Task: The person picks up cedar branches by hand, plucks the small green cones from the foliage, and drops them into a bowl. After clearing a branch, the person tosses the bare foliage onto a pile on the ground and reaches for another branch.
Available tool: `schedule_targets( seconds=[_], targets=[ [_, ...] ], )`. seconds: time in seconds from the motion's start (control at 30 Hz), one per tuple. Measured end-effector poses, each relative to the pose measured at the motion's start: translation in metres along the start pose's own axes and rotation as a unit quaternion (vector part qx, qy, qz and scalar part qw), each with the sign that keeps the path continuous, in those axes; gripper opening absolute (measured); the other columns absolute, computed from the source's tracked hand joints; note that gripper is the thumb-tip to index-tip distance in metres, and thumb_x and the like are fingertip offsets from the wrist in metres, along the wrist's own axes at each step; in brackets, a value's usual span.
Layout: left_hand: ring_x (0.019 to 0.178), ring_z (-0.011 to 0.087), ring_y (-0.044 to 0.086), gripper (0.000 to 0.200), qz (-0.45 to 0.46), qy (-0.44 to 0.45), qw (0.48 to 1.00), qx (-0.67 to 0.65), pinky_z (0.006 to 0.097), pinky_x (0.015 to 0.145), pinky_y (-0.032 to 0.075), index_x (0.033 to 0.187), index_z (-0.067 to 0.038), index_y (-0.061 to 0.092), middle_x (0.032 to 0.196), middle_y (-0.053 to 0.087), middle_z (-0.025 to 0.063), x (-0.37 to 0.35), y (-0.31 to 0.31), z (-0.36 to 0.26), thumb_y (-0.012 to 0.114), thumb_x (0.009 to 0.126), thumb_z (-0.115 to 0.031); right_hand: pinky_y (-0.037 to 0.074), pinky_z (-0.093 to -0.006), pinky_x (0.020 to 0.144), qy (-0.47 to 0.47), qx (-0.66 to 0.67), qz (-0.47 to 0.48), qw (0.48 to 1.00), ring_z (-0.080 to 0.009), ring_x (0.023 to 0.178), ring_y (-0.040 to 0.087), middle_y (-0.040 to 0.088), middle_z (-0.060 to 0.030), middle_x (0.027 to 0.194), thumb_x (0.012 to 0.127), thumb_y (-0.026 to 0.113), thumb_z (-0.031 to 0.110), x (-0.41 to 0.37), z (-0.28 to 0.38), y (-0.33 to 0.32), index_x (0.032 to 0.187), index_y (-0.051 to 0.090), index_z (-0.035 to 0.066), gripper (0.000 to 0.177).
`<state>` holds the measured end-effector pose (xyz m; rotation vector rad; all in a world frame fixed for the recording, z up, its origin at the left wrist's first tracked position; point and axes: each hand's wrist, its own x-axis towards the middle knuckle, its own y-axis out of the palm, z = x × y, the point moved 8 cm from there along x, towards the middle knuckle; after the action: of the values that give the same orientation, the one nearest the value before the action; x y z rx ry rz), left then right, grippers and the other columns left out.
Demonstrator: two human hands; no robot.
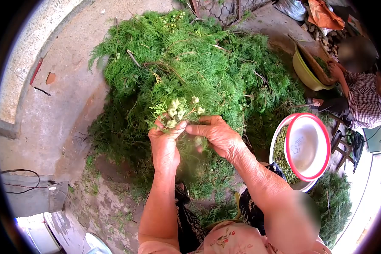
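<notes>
My left hand (165, 142) is closed on an evergreen sprig with a cluster of pale green cones (175, 111) standing above the fingertips. My right hand (218, 135) is right beside it, thumb and fingers pinched together close to the left thumb. What lies between the right fingers is hidden. Something pale and blurred shows just below them. Both hands are over the near side of a large heap of feathery green branches (190, 63), some bearing small cones.
At the right, a white basin with a red rim (329, 142) rests over a wider bowl of small green cones (279, 152). Farther right, a person in a checked shirt (368, 97) holds a woven tray (317, 63) over a yellow basin (302, 70). More branches (332, 199) lie at lower right.
</notes>
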<state>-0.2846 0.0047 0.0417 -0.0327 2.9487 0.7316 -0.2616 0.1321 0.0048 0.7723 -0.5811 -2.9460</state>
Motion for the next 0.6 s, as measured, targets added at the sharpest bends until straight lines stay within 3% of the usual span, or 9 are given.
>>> schedule_targets(
  seconds=[0.1, 0.2, 0.3, 0.43, 0.57, 0.6],
  targets=[
    [0.075, 0.0134, 0.061, 0.02, -0.007, -0.006, 1.0, -0.014, 0.0255, 0.07, 0.048, 0.091, -0.003, 0.062, 0.085, 0.065, 0.0052, -0.003, 0.004, -0.001, 0.063, 0.074, 0.008, 0.046, -0.027, 0.045, 0.019, 0.035, -0.008, 0.999, -0.0137, 0.061, 0.056, 0.059, -0.0088, 0.079, 0.077, 0.07, 0.014, -0.003, 0.002, 0.003, 0.097, 0.054, -0.007, 0.033],
    [0.075, 0.0135, 0.061, 0.02, 0.001, 0.011, 1.0, 0.007, 0.0249, 0.071, 0.048, 0.091, -0.002, 0.062, 0.084, 0.064, 0.0047, -0.002, 0.0, 0.0, 0.061, 0.074, 0.009, 0.044, -0.0245, 0.047, 0.004, 0.006, 0.013, 1.0, -0.0117, 0.06, 0.055, 0.059, -0.0058, 0.076, 0.076, 0.071, 0.015, -0.002, 0.003, 0.007, 0.095, 0.055, -0.006, 0.033],
    [0.076, 0.0114, 0.059, 0.022, 0.025, 0.01, 0.999, 0.022, 0.0235, 0.07, 0.046, 0.092, -0.002, 0.061, 0.085, 0.064, 0.0036, -0.002, 0.005, -0.002, 0.061, 0.073, 0.011, 0.046, -0.0292, 0.062, 0.014, -0.053, 0.067, 0.996, -0.0182, 0.082, 0.055, 0.06, -0.0144, 0.091, 0.075, 0.071, 0.023, -0.013, 0.013, 0.016, 0.109, 0.053, -0.009, 0.05],
    [0.076, 0.0101, 0.057, 0.024, 0.027, 0.001, 0.999, 0.02, 0.0233, 0.068, 0.044, 0.093, -0.001, 0.061, 0.086, 0.062, 0.002, -0.002, 0.003, 0.001, 0.061, 0.072, 0.011, 0.042, -0.0273, 0.066, -0.038, -0.103, 0.064, 0.992, -0.0095, 0.071, 0.051, 0.064, -0.0072, 0.077, 0.077, 0.07, 0.02, -0.021, 0.029, 0.023, 0.092, 0.064, -0.003, 0.028],
    [0.079, 0.0113, 0.057, 0.026, 0.012, -0.012, 0.998, 0.057, 0.0239, 0.071, 0.044, 0.1, 0.0, 0.059, 0.09, 0.061, 0.0034, -0.003, 0.002, -0.001, 0.06, 0.075, 0.007, 0.042, -0.0281, 0.063, -0.008, -0.136, 0.052, 0.989, -0.0099, 0.066, 0.051, 0.063, -0.0052, 0.073, 0.078, 0.066, 0.015, -0.029, 0.034, 0.024, 0.092, 0.065, -0.002, 0.022],
    [0.081, 0.0115, 0.056, 0.025, 0.01, -0.024, 0.995, 0.093, 0.025, 0.073, 0.042, 0.101, 0.001, 0.059, 0.091, 0.061, 0.0032, -0.003, 0.002, -0.001, 0.061, 0.076, 0.002, 0.043, -0.0299, 0.061, -0.061, -0.173, 0.048, 0.982, -0.0115, 0.062, 0.051, 0.062, -0.0087, 0.069, 0.08, 0.063, 0.018, -0.024, 0.032, 0.023, 0.092, 0.064, -0.003, 0.024]
  ],
)
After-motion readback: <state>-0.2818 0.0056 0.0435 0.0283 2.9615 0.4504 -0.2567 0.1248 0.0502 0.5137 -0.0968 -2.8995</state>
